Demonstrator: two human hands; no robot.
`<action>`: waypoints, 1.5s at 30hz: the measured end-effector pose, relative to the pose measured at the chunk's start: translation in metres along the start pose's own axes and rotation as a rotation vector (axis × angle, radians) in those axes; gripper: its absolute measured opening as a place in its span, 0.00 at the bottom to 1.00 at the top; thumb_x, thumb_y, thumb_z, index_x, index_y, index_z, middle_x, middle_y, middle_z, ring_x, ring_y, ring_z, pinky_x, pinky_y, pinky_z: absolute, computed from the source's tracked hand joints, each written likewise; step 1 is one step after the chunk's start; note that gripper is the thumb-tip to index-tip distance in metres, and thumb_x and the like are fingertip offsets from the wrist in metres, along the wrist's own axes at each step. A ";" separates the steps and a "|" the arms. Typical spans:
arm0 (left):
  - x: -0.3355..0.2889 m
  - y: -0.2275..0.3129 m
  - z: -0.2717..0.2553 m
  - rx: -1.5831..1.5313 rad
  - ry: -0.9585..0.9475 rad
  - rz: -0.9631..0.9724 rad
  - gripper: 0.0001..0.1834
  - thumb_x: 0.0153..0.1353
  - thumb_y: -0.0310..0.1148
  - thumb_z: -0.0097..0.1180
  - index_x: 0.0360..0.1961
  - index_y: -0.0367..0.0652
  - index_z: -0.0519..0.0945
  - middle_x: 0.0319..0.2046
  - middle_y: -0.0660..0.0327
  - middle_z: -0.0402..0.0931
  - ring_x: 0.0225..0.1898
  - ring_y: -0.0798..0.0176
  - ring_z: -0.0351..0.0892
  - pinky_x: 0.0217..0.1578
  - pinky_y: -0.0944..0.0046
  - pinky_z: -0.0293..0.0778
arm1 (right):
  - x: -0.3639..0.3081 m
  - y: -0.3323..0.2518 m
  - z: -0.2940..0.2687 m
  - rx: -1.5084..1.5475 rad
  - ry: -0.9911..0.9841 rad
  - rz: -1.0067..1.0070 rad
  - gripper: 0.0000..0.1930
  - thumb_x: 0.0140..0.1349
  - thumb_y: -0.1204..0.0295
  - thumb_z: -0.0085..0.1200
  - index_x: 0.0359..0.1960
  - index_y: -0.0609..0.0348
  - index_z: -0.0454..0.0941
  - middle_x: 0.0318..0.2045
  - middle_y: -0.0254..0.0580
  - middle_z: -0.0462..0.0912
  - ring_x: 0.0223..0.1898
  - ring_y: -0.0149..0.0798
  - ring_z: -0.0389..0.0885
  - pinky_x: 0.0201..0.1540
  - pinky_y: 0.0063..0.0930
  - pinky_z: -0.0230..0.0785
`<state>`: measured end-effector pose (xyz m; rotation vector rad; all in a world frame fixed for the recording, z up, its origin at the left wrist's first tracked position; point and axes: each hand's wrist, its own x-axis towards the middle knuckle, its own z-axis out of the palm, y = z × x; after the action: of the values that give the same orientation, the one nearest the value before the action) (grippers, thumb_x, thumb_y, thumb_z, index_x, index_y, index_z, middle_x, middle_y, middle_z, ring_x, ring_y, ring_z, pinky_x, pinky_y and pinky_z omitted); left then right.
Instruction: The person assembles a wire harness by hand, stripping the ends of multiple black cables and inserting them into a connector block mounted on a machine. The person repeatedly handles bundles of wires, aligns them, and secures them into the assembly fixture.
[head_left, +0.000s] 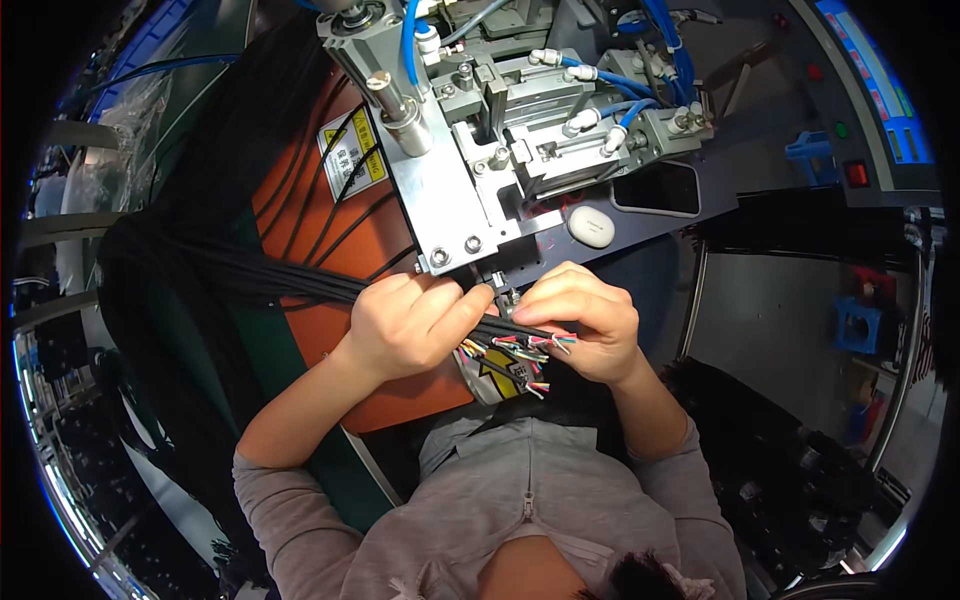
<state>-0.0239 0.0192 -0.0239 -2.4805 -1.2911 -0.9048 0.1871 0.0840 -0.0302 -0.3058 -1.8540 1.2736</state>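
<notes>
My left hand [405, 322] is closed around a bundle of black cables [310, 284], which comes in from the left. Out of its right side stick the cables' stripped ends [520, 345], with thin red, white, blue and yellow wires fanned out. My right hand [585, 318] is bent in a pinch beside a small metal fixture [503, 290] at the front of the machine [440, 215]. Its fingertips hide what they pinch. Some wire ends lie against the palm side of that hand. Both hands are close together, just below the machine's front edge.
Pneumatic cylinders with blue hoses [625, 105] fill the machine's top. A white earbud case [591, 227] and a phone [655, 190] lie to its right. An orange mat [385, 405] covers the bench. At the far right stands a control panel with a screen [885, 80].
</notes>
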 end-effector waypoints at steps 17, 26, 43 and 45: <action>0.015 0.019 -0.034 -0.145 0.059 -0.096 0.18 0.49 0.34 0.62 0.40 0.34 0.80 0.30 0.57 0.78 0.25 0.64 0.77 0.21 0.70 0.70 | 0.012 -0.020 0.025 -0.083 0.220 0.022 0.09 0.45 0.80 0.68 0.29 0.61 0.81 0.29 0.41 0.82 0.29 0.34 0.78 0.33 0.24 0.68; 0.014 0.024 -0.028 -0.231 0.151 -0.220 0.11 0.49 0.28 0.64 0.34 0.34 0.80 0.24 0.59 0.76 0.22 0.64 0.77 0.18 0.68 0.70 | 0.022 -0.017 0.034 -0.336 0.325 -0.169 0.16 0.44 0.81 0.68 0.37 0.64 0.79 0.31 0.44 0.82 0.33 0.40 0.81 0.36 0.29 0.72; 0.009 0.026 -0.016 -0.209 0.198 -0.215 0.10 0.49 0.29 0.64 0.31 0.37 0.78 0.19 0.63 0.68 0.18 0.67 0.72 0.14 0.68 0.65 | 0.018 -0.026 0.039 0.271 0.377 0.375 0.05 0.49 0.83 0.64 0.29 0.67 0.81 0.31 0.44 0.81 0.33 0.32 0.79 0.37 0.23 0.71; 0.009 0.026 -0.018 -0.194 0.160 -0.223 0.09 0.50 0.29 0.64 0.31 0.37 0.78 0.20 0.63 0.67 0.19 0.67 0.72 0.14 0.69 0.64 | 0.020 -0.027 0.035 0.049 0.329 0.285 0.06 0.48 0.83 0.64 0.29 0.67 0.81 0.30 0.44 0.81 0.32 0.32 0.79 0.37 0.22 0.71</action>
<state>-0.0067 0.0019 -0.0019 -2.3732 -1.5097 -1.3100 0.1549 0.0610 -0.0012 -0.7288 -1.5340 1.3616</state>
